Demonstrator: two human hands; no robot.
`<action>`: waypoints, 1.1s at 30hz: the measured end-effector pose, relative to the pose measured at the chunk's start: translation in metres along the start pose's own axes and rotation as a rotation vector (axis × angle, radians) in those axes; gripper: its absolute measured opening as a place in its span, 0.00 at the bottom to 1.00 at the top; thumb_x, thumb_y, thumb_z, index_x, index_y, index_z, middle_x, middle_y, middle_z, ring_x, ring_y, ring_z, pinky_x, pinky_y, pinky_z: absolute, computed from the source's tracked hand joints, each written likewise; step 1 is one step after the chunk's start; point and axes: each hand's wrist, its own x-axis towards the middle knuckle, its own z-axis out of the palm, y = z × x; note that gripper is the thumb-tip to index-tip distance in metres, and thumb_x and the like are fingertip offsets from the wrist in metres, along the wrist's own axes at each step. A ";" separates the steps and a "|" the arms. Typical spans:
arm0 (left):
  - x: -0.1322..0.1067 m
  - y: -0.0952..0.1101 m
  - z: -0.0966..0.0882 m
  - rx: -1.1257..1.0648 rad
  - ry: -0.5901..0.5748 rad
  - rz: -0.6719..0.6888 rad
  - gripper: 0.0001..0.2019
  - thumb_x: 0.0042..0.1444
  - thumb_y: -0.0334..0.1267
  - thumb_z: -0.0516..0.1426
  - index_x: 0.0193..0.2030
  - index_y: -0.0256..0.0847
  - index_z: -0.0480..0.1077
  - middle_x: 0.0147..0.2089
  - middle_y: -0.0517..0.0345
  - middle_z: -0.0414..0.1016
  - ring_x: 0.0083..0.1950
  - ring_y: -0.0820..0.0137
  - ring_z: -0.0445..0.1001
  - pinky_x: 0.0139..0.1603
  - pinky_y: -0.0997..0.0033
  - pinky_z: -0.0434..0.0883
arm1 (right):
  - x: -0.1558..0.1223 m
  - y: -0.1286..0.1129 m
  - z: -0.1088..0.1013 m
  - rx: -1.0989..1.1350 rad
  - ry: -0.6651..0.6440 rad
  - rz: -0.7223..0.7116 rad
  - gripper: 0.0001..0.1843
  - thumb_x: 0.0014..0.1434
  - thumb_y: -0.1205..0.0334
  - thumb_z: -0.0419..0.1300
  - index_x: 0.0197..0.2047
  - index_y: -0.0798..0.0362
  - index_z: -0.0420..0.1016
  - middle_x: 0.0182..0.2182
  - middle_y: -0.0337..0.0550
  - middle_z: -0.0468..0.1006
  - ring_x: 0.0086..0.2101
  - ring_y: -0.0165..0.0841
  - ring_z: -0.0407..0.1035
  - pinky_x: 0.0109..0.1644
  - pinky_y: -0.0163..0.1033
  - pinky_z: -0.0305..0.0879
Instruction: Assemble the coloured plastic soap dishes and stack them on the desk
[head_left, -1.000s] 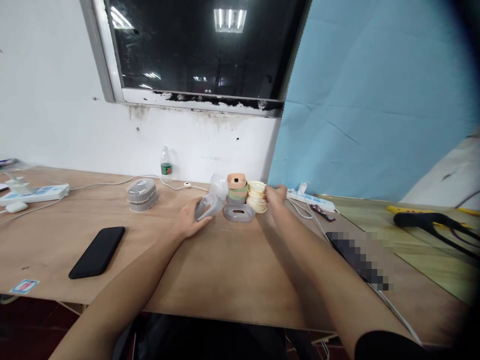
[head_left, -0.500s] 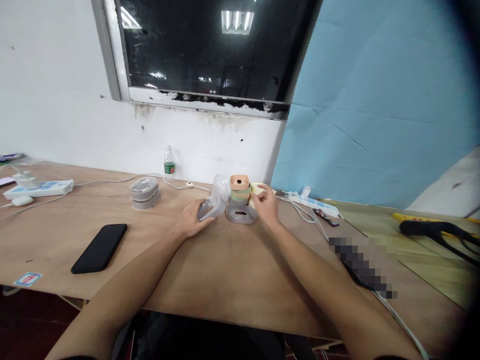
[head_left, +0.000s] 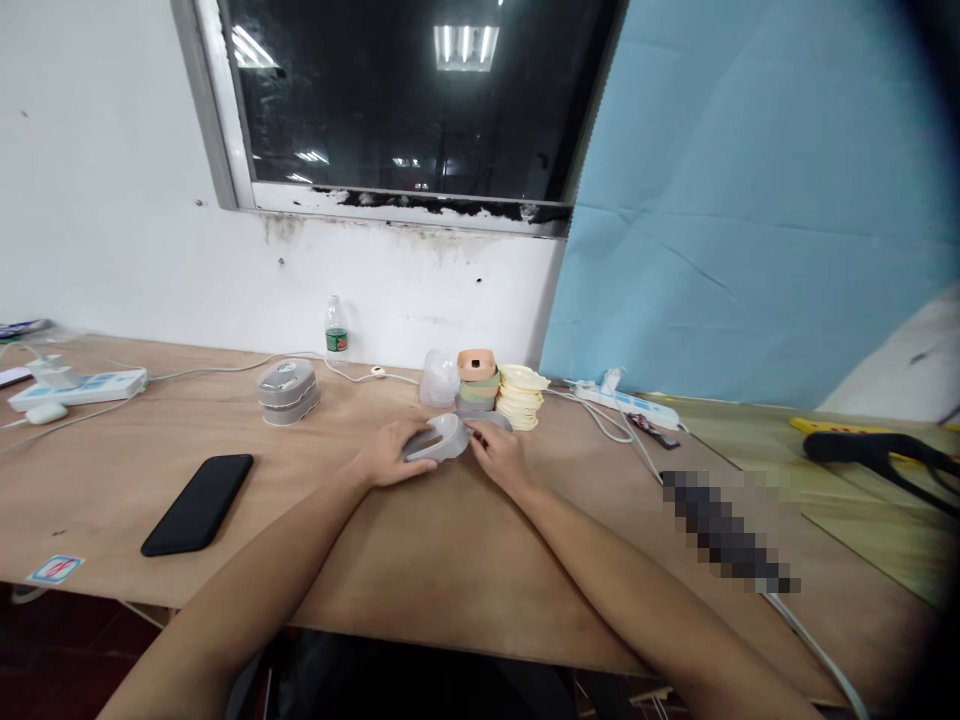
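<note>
My left hand (head_left: 386, 455) grips a clear, rounded plastic container (head_left: 437, 440) resting on the wooden table (head_left: 442, 540). My right hand (head_left: 501, 452) meets it from the right, fingers curled on a grey lid (head_left: 487, 420) that shows only partly behind the container. Just behind stand a stack of coloured lids (head_left: 477, 377) with an orange one on top, a stack of cream lids (head_left: 520, 396) and another clear container (head_left: 439, 380).
A black phone (head_left: 198, 503) lies at the left. Two stacked lidded grey containers (head_left: 287, 391) and a water bottle (head_left: 335, 331) stand further back. Power strips (head_left: 79, 388) (head_left: 634, 405) and cables lie at both sides. A black-handled tool (head_left: 877, 450) rests at the far right.
My right hand left the cream lid stack and came down and left to the grey lid. My left hand brought the clear container right, up against it.
</note>
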 end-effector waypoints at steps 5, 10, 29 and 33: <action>0.000 -0.007 -0.003 0.051 0.082 0.026 0.30 0.58 0.53 0.51 0.63 0.41 0.56 0.63 0.48 0.63 0.62 0.57 0.62 0.62 0.54 0.60 | 0.002 0.011 -0.007 -0.053 0.220 0.311 0.12 0.58 0.59 0.52 0.25 0.52 0.69 0.22 0.39 0.72 0.26 0.31 0.64 0.32 0.34 0.57; 0.001 -0.033 -0.023 0.348 0.429 -0.183 0.24 0.57 0.51 0.52 0.57 0.41 0.64 0.62 0.46 0.62 0.64 0.56 0.58 0.63 0.52 0.54 | 0.004 0.042 -0.016 -0.033 0.291 0.564 0.14 0.52 0.57 0.54 0.19 0.52 0.60 0.17 0.34 0.64 0.22 0.28 0.56 0.28 0.33 0.51; -0.044 -0.113 -0.074 0.462 0.778 -0.932 0.36 0.48 0.55 0.60 0.62 0.43 0.56 0.70 0.38 0.36 0.67 0.44 0.48 0.62 0.41 0.49 | -0.004 0.082 -0.015 0.233 -0.092 0.757 0.11 0.50 0.59 0.48 0.19 0.52 0.61 0.12 0.34 0.64 0.16 0.28 0.60 0.22 0.32 0.53; -0.048 -0.115 -0.081 0.469 0.797 -0.948 0.40 0.48 0.56 0.59 0.65 0.42 0.52 0.70 0.36 0.35 0.67 0.44 0.48 0.61 0.41 0.52 | -0.002 0.078 -0.016 0.306 -0.127 0.808 0.10 0.50 0.60 0.48 0.19 0.51 0.61 0.11 0.33 0.64 0.13 0.27 0.59 0.18 0.32 0.51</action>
